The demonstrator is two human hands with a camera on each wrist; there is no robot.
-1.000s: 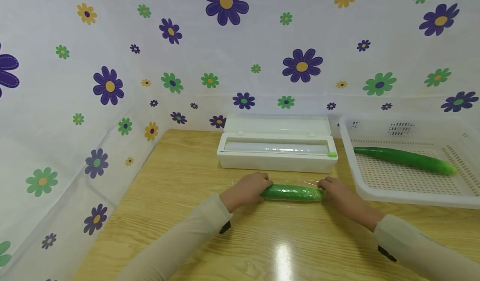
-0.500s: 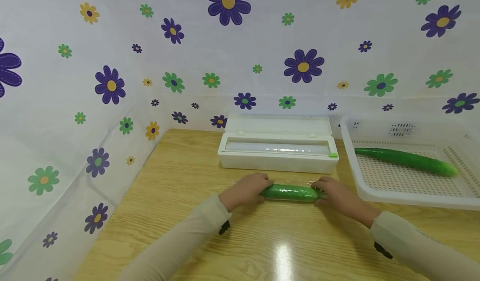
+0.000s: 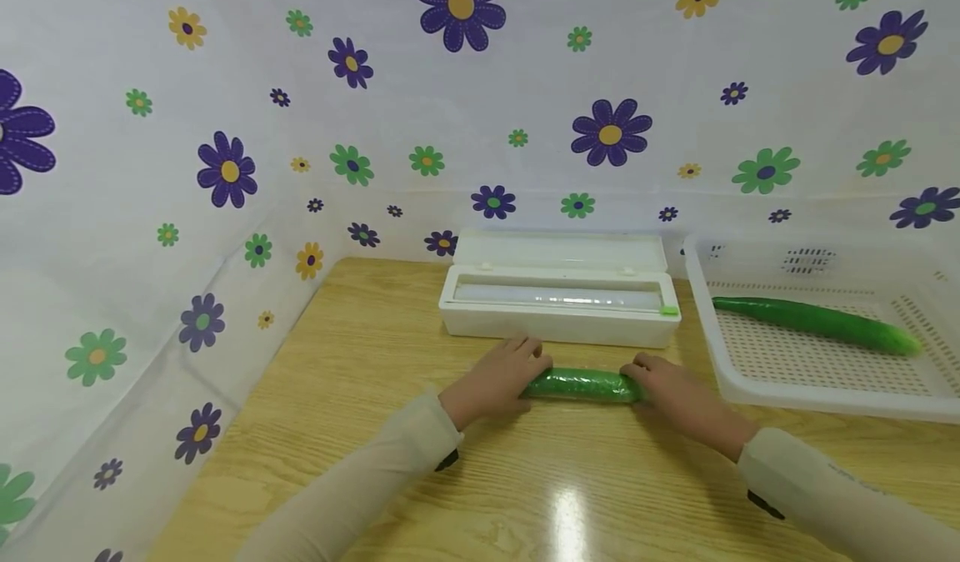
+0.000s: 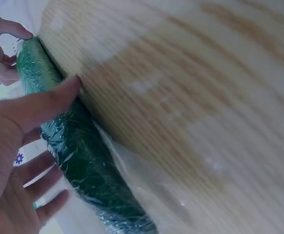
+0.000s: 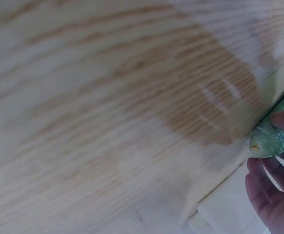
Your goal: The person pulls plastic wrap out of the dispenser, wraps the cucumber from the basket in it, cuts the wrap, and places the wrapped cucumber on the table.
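A green cucumber [image 3: 583, 384] wrapped in clear cling film lies crosswise on the wooden table. My left hand [image 3: 498, 381] holds its left part, thumb on the near side and fingers on the far side. At the other end my right hand [image 3: 677, 401] pinches the cucumber between thumb and fingers. Crinkled film covers the cucumber [image 4: 85, 151] in the left wrist view, and a loose flap of film [image 4: 149, 183] spreads from it onto the table. The right wrist view shows its pale tip [image 5: 267, 141] under film, beside the right thumb.
Behind the hands stands an open white cling film box [image 3: 558, 324] with a roll [image 3: 555, 296] inside and its lid raised. On the right, a white plastic basket [image 3: 840, 399] holds another cucumber [image 3: 817, 320]. A flowered cloth [image 3: 420, 87] hangs at the back and left.
My right hand has shifted left, onto the cucumber's right end. The left hand has stirred slightly, and the film that stuck out behind the cucumber no longer shows there.
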